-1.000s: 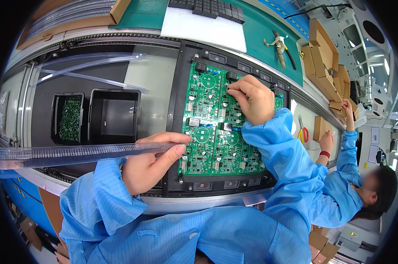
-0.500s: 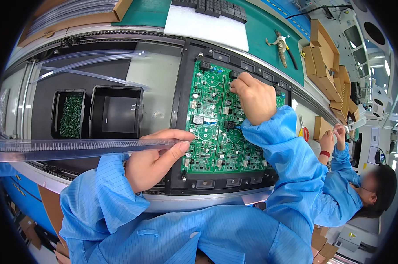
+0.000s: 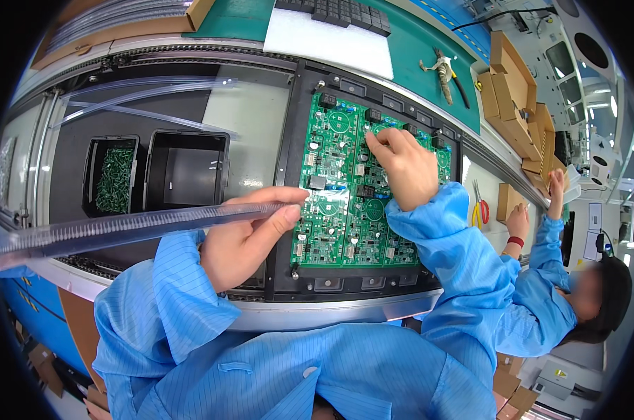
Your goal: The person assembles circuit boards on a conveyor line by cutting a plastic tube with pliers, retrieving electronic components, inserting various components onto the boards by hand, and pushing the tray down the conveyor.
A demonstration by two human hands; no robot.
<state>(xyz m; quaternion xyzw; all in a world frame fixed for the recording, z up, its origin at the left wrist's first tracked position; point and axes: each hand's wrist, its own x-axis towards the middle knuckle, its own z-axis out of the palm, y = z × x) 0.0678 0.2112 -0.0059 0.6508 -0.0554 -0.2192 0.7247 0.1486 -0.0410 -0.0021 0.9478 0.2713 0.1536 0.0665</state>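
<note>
A long clear plastic tube (image 3: 128, 225), packed with a row of small parts, is pinched between the thumb and fingers of my left hand (image 3: 233, 255). Its near tip reaches the left edge of the green circuit boards (image 3: 317, 234), which sit in a black frame (image 3: 280, 245). Over the boards' upper middle, my right hand (image 3: 407, 171) has its thumb and fingers drawn together close to the surface. Whatever they may hold is too small or hidden to name. Black block-shaped parts (image 3: 327, 100) stand along the boards, and a grey-topped block (image 3: 317, 183) sits near the tube's tip.
Left of the frame are a black bin of green parts (image 3: 116, 178) and a black bin (image 3: 184, 171) with a few tiny pieces. Clear tubes (image 3: 145, 91) lie behind them. Pliers (image 3: 459, 84) rest on the green mat; a co-worker's hand (image 3: 518, 222) is at right.
My right hand has shifted slightly down, uncovering more of the boards' upper part. The tube's far left end has dropped, tilting it more. The co-worker's hands have moved apart, one going up.
</note>
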